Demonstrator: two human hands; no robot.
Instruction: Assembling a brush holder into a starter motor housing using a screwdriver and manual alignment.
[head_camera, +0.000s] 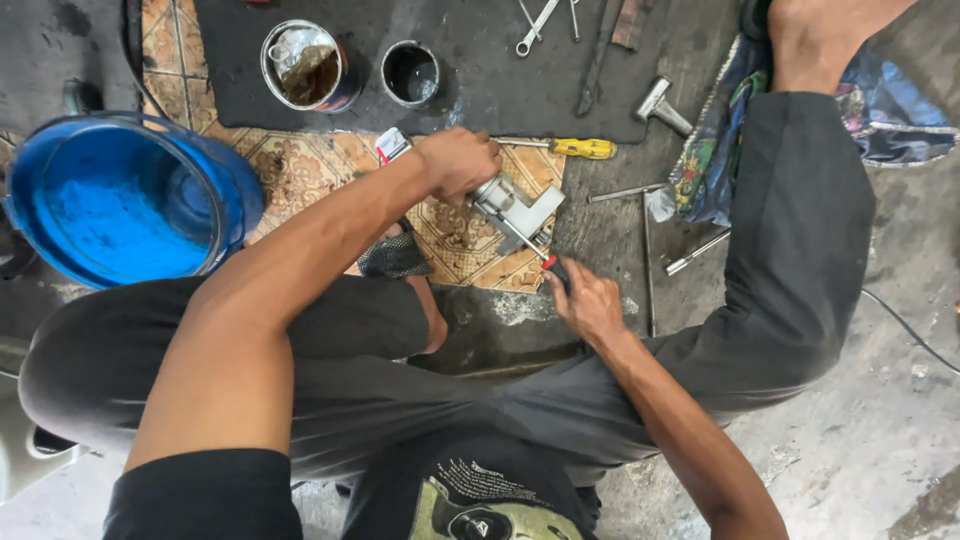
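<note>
Knees and forearms frame our view down to the floor. Our left hand (458, 163) grips the metal part (518, 210) on the tile; our right hand (585, 300) pinches the screwdriver (535, 250), its shaft slanting up-left from that hand into the part.

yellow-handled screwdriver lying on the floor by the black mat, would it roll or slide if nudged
The yellow-handled screwdriver looks rigid, a thin metal shaft in a hard plastic handle, so it should move as one stiff piece. Its rounded handle may let it roll sideways. It lies at the edge of the black rubber mat, which looks stained, possibly oily, so it might be slippery.
</note>
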